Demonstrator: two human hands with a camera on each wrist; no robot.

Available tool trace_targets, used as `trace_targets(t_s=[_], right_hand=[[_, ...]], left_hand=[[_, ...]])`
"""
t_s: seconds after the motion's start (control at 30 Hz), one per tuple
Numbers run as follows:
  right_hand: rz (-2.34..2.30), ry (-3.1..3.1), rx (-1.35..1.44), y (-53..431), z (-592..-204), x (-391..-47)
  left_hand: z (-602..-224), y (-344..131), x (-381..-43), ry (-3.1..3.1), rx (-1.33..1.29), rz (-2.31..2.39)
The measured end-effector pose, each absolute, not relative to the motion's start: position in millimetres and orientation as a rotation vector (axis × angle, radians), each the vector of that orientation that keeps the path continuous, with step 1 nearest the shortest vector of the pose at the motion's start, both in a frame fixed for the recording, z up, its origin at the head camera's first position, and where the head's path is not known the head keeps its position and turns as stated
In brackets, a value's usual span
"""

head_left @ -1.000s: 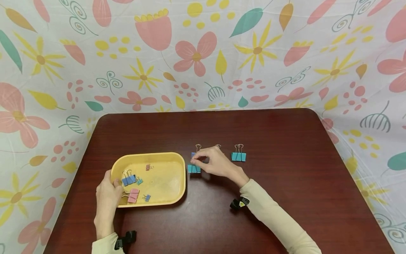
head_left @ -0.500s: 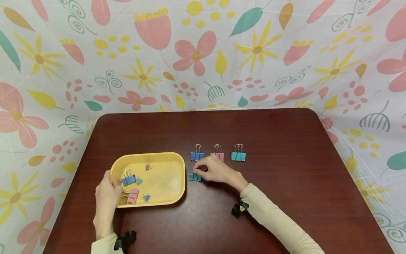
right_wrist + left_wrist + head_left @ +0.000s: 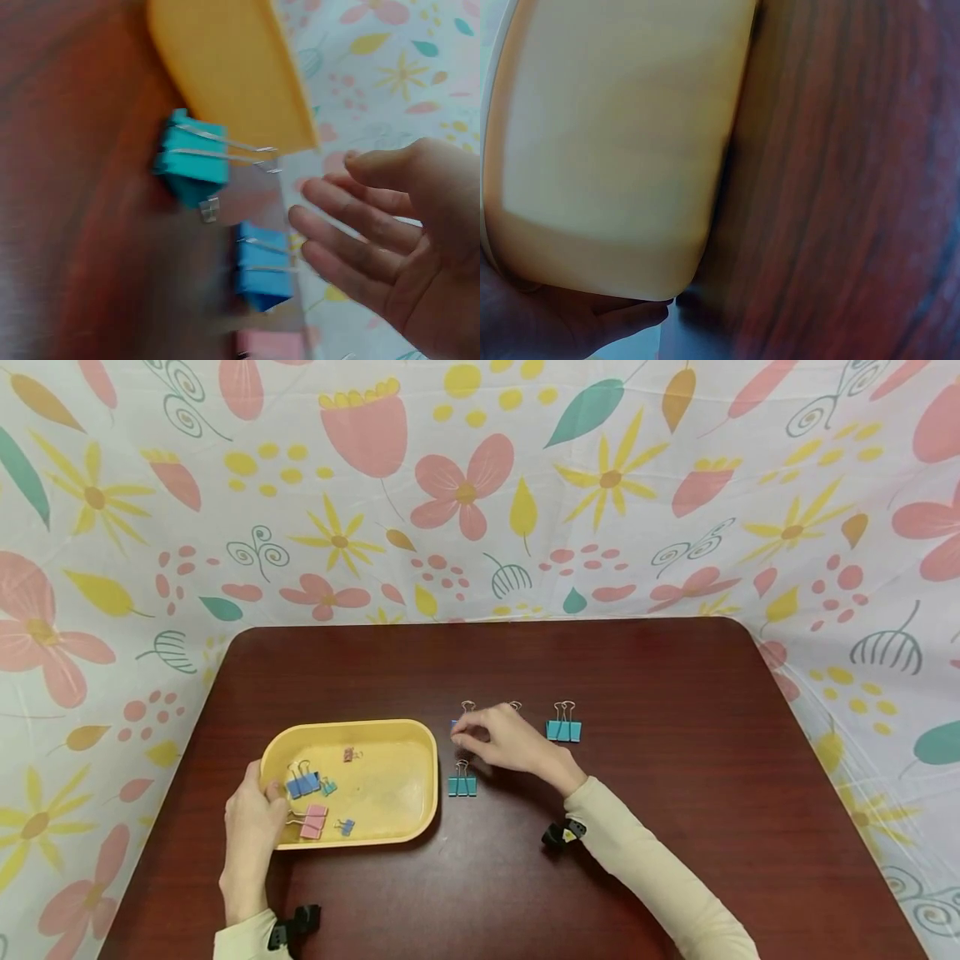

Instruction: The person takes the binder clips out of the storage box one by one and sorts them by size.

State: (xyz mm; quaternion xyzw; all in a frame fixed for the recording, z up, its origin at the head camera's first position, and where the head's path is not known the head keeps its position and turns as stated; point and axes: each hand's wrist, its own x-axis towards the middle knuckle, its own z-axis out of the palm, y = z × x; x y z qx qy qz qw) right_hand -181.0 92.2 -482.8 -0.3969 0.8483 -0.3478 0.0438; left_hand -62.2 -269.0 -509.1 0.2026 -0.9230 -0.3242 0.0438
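My left hand (image 3: 253, 818) grips the left end of a yellow tray (image 3: 393, 785), thumb over the rim and fingers outside. A teal binder clip (image 3: 462, 787) stands on the table right of the tray, its wire handles up. Just above it hovers my right hand (image 3: 510, 739), holding nothing. In the right wrist view its fingers are loosely bent, apart from the clips. Behind that hand are a blue binder clip (image 3: 262, 270) and a pink binder clip (image 3: 274, 345), mostly hidden in the head view. Another teal binder clip (image 3: 564, 731) stands to their right.
Inside the tray lie a blue binder clip (image 3: 303, 785), a pink binder clip (image 3: 314, 822), and small teal (image 3: 328, 787), blue (image 3: 347, 827) and reddish (image 3: 348, 755) clips. A flowered cloth (image 3: 465, 493) hangs behind the brown table (image 3: 675, 693).
My right hand brought the teal binder clip nearer the front, in front of the blue one, then let go and rose away from it. The left hand and tray stayed put.
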Motion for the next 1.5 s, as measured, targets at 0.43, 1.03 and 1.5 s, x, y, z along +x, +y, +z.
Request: trace_targets(t_s=[0.43,1.03,1.5], right_hand=[[-1.109,2.495,-1.415,22,-441,-190],[-0.931,2.263,-1.532,-60,-441,-180],[-0.562,2.206,-1.504,-102,-461,-153]], left_hand=[[-509,-270,-61,-2.856,0.631,-1.009],[-505,-265,-59,-2.879,0.646,-0.986],[-508,-270,-63,-2.875,0.576,-0.952]])
